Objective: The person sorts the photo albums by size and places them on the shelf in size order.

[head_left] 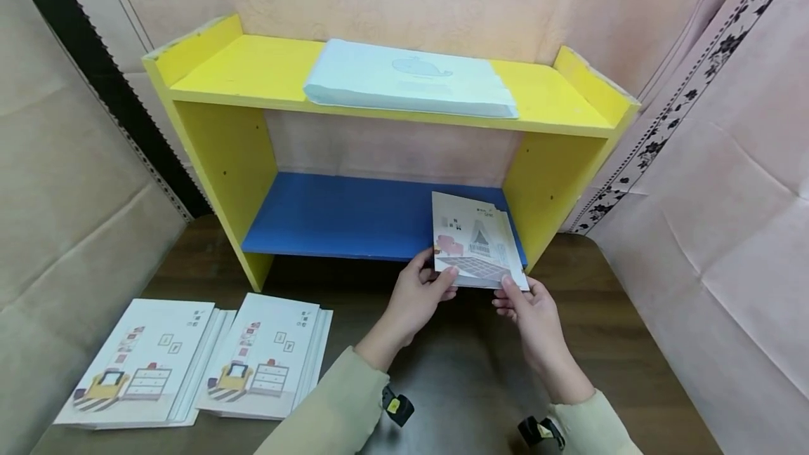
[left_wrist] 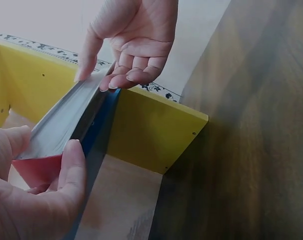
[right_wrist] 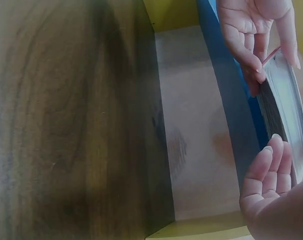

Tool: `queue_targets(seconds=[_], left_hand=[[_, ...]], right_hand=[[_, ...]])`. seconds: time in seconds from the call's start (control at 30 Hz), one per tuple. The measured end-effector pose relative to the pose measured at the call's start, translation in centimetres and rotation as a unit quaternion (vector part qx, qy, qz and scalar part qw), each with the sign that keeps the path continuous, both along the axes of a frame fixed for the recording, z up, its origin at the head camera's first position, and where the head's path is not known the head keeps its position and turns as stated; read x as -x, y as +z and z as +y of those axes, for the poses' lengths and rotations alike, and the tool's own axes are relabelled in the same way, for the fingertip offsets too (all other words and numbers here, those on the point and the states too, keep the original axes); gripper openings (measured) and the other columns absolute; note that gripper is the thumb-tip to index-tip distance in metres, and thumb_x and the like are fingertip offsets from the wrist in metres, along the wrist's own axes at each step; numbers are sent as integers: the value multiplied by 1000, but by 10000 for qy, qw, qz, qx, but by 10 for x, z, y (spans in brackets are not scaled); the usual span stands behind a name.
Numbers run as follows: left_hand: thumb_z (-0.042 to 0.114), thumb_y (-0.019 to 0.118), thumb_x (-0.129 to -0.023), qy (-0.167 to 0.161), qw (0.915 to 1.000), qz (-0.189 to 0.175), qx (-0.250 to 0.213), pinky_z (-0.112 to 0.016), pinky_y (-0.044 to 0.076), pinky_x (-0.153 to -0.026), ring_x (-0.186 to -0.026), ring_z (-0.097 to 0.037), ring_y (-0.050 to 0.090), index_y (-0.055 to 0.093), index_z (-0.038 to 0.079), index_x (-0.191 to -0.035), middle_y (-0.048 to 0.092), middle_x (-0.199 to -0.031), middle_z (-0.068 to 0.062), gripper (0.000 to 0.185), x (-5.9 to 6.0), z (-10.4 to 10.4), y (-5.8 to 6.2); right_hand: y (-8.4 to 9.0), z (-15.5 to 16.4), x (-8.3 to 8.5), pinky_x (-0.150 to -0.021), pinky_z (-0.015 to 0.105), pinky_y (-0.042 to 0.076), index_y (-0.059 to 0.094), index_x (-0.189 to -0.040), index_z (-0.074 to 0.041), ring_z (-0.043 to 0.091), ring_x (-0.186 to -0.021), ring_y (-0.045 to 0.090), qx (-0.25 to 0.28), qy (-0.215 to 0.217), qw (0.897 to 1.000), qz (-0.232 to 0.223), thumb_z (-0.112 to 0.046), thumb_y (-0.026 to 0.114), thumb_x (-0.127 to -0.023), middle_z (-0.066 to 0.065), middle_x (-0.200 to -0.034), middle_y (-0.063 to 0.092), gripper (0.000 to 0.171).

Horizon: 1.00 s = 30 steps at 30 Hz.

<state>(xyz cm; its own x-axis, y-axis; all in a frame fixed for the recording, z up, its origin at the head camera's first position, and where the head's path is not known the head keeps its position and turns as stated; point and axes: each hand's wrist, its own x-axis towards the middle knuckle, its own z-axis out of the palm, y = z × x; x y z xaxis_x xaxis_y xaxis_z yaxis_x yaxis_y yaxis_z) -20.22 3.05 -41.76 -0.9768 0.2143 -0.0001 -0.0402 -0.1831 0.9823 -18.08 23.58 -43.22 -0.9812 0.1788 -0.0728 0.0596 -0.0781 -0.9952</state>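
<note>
A small stack of booklets (head_left: 475, 237) with a pale printed cover lies over the right end of the blue shelf (head_left: 347, 216), its near edge sticking out past the shelf's front. My left hand (head_left: 420, 290) grips the stack's near left corner between thumb and fingers. At the near right corner, my right hand (head_left: 531, 314) pinches it, thumb on the cover and fingers below. In the left wrist view the page edges (left_wrist: 66, 117) show between both hands, with a red cover end beside the left thumb. The right wrist view shows the same stack (right_wrist: 286, 95) edge-on.
The blue shelf belongs to a yellow bookcase (head_left: 215, 181). On its top board (head_left: 272, 62) lies a light-blue folded packet (head_left: 411, 79) with a whale drawing. Two stacks of white books (head_left: 142, 364) (head_left: 265, 357) sit on the wooden table at left. Pale curtains (head_left: 714, 244) enclose the space.
</note>
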Motion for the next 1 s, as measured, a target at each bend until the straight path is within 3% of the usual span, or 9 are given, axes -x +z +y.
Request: queue_targets(seconds=[0.2,0.43,0.83,1.0], left_hand=[[28,68,-92,86,9999,4,70,-38,56,-81,-86,-22,68,35,14,-149,64,-103,-12,68,11,6,-2],[33,68,-91,152,9995,23,264,-35,56,-79,-86,-20,67,37,12,-148,65,-102,-10,68,21,10,-1],[42,69,-89,265,9978,-101,600,-32,56,-76,-85,-18,67,57,5,-129,69,-98,-12,56,34,11,0],[48,68,-88,377,9967,-152,708,-38,54,-85,-86,-15,68,56,7,-133,72,-91,-7,62,36,12,0]], right_hand=[[1,4,9,-75,28,54,45,-117,-3,14,-77,63,240,-99,9994,-214,-37,67,-91,1,-85,67,48],[5,8,20,-71,26,53,49,-107,-2,12,-74,61,285,-169,9990,-297,-39,69,-89,5,-86,66,46],[4,10,34,-67,29,55,54,-100,1,16,-67,61,-77,-515,9977,-442,-46,73,-83,4,-78,66,53],[3,10,36,-65,28,54,55,-100,3,18,-68,61,-131,-605,9967,-520,-47,73,-82,3,-75,65,56]])
